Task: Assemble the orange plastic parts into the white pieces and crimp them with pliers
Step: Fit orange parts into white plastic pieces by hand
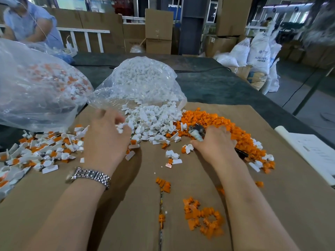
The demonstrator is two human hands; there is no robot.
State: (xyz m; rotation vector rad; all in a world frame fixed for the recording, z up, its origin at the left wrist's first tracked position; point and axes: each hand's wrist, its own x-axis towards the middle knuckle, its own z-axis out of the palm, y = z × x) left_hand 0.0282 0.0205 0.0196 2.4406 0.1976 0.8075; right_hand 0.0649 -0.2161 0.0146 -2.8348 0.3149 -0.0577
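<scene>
Orange plastic parts [217, 122] sit in a heap on the cardboard sheet [126, 205] at right-centre, touching the pile of white pieces [150, 122] that spills out of a clear bag [143, 78] just behind it. Head view is all we have. Our left hand [107, 136] is at the near-left edge of the white pile, fingers curled, pinching a white piece [120, 128] at the fingertips; metal watch [90, 175] on that wrist. Our right hand [215, 144] lies on the near edge of the orange heap, curled round the pliers [196, 133]: pliers head pokes out past the thumb side, dark handle end shows on the far side of the hand. Assembled orange-and-white units [45, 149] are spread at left, near a second clear bag [36, 84] holding more of the same. Loose orange cluster [203, 220] lies close to us, between our forearms. White paper sheet [311, 153] at the right edge. Another person's sleeve [27, 19] shows top-left.
</scene>
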